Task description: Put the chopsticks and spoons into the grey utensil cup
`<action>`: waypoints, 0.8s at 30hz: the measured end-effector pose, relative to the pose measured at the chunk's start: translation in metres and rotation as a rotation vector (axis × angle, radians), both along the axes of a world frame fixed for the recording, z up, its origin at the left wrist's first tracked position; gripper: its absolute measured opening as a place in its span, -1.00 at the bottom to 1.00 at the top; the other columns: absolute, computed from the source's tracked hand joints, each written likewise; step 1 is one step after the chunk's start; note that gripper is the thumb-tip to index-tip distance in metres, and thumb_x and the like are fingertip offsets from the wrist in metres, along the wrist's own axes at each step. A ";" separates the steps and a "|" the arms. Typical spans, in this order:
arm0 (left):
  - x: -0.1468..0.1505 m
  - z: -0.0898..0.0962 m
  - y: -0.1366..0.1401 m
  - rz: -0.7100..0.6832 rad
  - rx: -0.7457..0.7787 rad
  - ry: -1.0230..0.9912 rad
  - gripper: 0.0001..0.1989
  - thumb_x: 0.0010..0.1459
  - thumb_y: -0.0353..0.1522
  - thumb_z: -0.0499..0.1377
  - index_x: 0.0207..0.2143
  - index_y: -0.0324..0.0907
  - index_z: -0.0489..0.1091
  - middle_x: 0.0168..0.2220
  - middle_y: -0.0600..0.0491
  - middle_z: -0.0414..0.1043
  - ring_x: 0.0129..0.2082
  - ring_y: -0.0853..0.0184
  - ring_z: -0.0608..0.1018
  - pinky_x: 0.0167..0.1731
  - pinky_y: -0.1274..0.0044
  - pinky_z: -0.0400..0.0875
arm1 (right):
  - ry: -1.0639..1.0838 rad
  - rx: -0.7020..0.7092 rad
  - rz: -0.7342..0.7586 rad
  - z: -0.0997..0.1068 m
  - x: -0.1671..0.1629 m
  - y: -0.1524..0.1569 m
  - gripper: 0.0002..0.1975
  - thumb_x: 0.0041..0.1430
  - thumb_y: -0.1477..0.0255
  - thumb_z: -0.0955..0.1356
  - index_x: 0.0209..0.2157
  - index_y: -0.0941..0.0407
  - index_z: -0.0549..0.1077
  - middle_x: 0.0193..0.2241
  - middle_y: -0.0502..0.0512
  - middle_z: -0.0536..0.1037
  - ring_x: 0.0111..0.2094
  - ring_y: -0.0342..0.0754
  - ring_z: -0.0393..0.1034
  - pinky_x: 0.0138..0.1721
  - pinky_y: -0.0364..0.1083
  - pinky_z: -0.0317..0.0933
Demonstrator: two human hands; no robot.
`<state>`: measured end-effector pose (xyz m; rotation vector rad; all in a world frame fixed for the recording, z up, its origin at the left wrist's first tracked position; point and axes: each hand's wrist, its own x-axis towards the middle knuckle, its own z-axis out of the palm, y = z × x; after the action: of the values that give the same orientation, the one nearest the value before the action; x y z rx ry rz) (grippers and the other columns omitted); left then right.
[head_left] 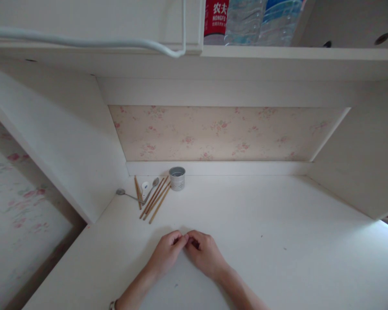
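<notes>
Both my hands rest near the front of the white desk, fingertips touching. My left hand (pixel 168 252) is closed with curled fingers, and nothing shows in it. Likewise closed, my right hand (pixel 207 254) shows nothing in its fingers. Beyond them, toward the back left, stands an upright grey metal utensil holder (pixel 177 182) with small holes. Several wooden chopsticks (pixel 155 202) lie slanted to its left. Among them are a white spoon (pixel 145 186) and a metal spoon (pixel 154 183). Another metal spoon (pixel 120 192) lies furthest left, its handle reaching the others.
The white desk (pixel 261 206) is enclosed by a left side panel (pixel 64 129), a right side panel (pixel 349 159) and a low back wall with floral wallpaper. A shelf overhead holds water bottles (pixel 245 21). A white cable (pixel 84 41) hangs across the upper left.
</notes>
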<state>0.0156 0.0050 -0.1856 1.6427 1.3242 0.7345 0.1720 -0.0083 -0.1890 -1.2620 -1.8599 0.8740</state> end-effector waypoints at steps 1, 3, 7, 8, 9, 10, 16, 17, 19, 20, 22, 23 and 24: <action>0.000 0.000 0.000 0.004 -0.003 -0.002 -0.61 0.16 -0.08 0.00 -0.56 -0.16 0.19 -0.59 0.18 0.09 -0.51 0.39 0.24 -0.50 0.57 0.08 | -0.004 -0.001 0.002 0.000 0.000 0.000 -0.81 0.10 0.55 0.24 -0.36 0.10 0.48 -0.48 -0.03 0.50 -0.47 -0.15 0.32 -0.43 -0.22 0.10; 0.000 0.000 0.001 0.006 -0.010 -0.010 -0.61 0.16 -0.06 0.00 -0.56 -0.15 0.18 -0.59 0.19 0.07 -0.51 0.39 0.23 -0.50 0.56 0.08 | -0.008 0.000 0.004 0.001 0.000 0.000 -0.81 0.12 0.54 0.23 -0.36 0.10 0.48 -0.48 -0.03 0.50 -0.47 -0.15 0.32 -0.43 -0.22 0.11; -0.001 0.000 0.000 -0.003 -0.008 -0.023 -0.61 0.16 -0.07 0.00 -0.55 -0.16 0.18 -0.58 0.19 0.08 -0.51 0.40 0.23 -0.49 0.56 0.08 | -0.015 0.005 0.004 0.002 0.000 -0.001 -0.81 0.12 0.54 0.23 -0.37 0.10 0.48 -0.48 -0.02 0.50 -0.46 -0.14 0.33 -0.42 -0.21 0.12; -0.001 0.001 0.000 -0.004 -0.008 -0.021 -0.61 0.16 -0.07 0.00 -0.56 -0.16 0.18 -0.58 0.19 0.08 -0.51 0.40 0.23 -0.49 0.56 0.08 | -0.019 0.007 0.003 0.001 0.000 -0.001 -0.80 0.12 0.54 0.23 -0.37 0.10 0.48 -0.48 -0.02 0.50 -0.46 -0.14 0.33 -0.41 -0.21 0.12; -0.001 0.001 0.000 -0.002 -0.009 -0.019 -0.61 0.16 -0.07 0.01 -0.56 -0.16 0.18 -0.58 0.19 0.08 -0.51 0.40 0.23 -0.50 0.57 0.08 | -0.022 0.009 0.003 0.001 0.000 -0.001 -0.80 0.12 0.55 0.23 -0.37 0.10 0.48 -0.48 -0.02 0.50 -0.45 -0.14 0.34 -0.41 -0.21 0.12; -0.001 0.001 -0.001 0.001 -0.011 -0.017 -0.61 0.16 -0.08 0.01 -0.56 -0.16 0.18 -0.58 0.19 0.08 -0.51 0.40 0.23 -0.50 0.57 0.07 | -0.024 0.010 0.003 0.000 0.000 -0.001 -0.80 0.12 0.55 0.23 -0.37 0.10 0.48 -0.47 -0.02 0.50 -0.45 -0.14 0.34 -0.40 -0.21 0.13; 0.000 -0.001 0.000 -0.015 -0.013 -0.030 -0.61 0.17 -0.08 0.01 -0.55 -0.17 0.20 -0.58 0.18 0.09 -0.50 0.40 0.24 -0.49 0.57 0.09 | -0.020 0.023 0.001 -0.001 0.000 -0.001 -0.81 0.10 0.56 0.23 -0.39 0.10 0.46 -0.48 -0.03 0.49 -0.46 -0.15 0.33 -0.40 -0.22 0.11; 0.000 0.000 0.000 -0.017 -0.014 -0.030 -0.61 0.17 -0.08 0.01 -0.55 -0.17 0.19 -0.58 0.19 0.08 -0.50 0.40 0.24 -0.49 0.57 0.08 | -0.021 0.024 0.002 0.000 0.000 -0.001 -0.81 0.10 0.56 0.23 -0.39 0.10 0.46 -0.48 -0.03 0.49 -0.46 -0.15 0.32 -0.41 -0.22 0.11; 0.000 0.000 0.000 -0.017 -0.016 -0.027 -0.61 0.17 -0.07 0.00 -0.55 -0.16 0.18 -0.58 0.19 0.07 -0.51 0.41 0.23 -0.50 0.57 0.08 | -0.023 0.021 0.007 0.002 0.000 -0.001 -0.81 0.10 0.56 0.23 -0.38 0.10 0.47 -0.48 -0.03 0.49 -0.46 -0.16 0.31 -0.42 -0.22 0.10; 0.000 0.000 0.000 -0.016 -0.016 -0.025 -0.60 0.17 -0.07 0.00 -0.55 -0.16 0.18 -0.58 0.19 0.07 -0.51 0.41 0.22 -0.50 0.57 0.07 | -0.024 0.018 0.007 0.002 0.000 -0.002 -0.81 0.10 0.57 0.23 -0.38 0.11 0.47 -0.48 -0.03 0.49 -0.46 -0.16 0.31 -0.42 -0.22 0.10; 0.000 0.001 -0.001 -0.014 -0.018 -0.024 -0.59 0.17 -0.05 0.00 -0.55 -0.16 0.17 -0.59 0.20 0.06 -0.52 0.41 0.21 -0.51 0.57 0.06 | -0.030 0.016 0.004 0.003 0.000 -0.002 -0.81 0.10 0.57 0.23 -0.38 0.11 0.47 -0.49 -0.02 0.48 -0.47 -0.15 0.31 -0.42 -0.22 0.10; 0.000 0.001 -0.001 -0.012 -0.019 -0.022 -0.59 0.16 -0.05 0.00 -0.56 -0.16 0.16 -0.59 0.20 0.05 -0.52 0.41 0.21 -0.51 0.57 0.06 | -0.034 0.015 0.003 0.004 0.000 -0.002 -0.81 0.11 0.56 0.23 -0.38 0.11 0.47 -0.49 -0.02 0.48 -0.47 -0.15 0.31 -0.42 -0.22 0.10; 0.000 0.001 -0.001 -0.011 -0.021 -0.020 -0.59 0.16 -0.05 0.00 -0.56 -0.16 0.16 -0.59 0.20 0.05 -0.52 0.41 0.21 -0.51 0.57 0.05 | -0.037 0.015 0.000 0.004 0.000 -0.002 -0.81 0.11 0.56 0.23 -0.38 0.11 0.47 -0.49 -0.02 0.48 -0.47 -0.15 0.30 -0.43 -0.22 0.10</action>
<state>0.0155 0.0039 -0.1846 1.6213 1.3042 0.7268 0.1715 -0.0108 -0.1853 -1.2771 -1.8920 0.8406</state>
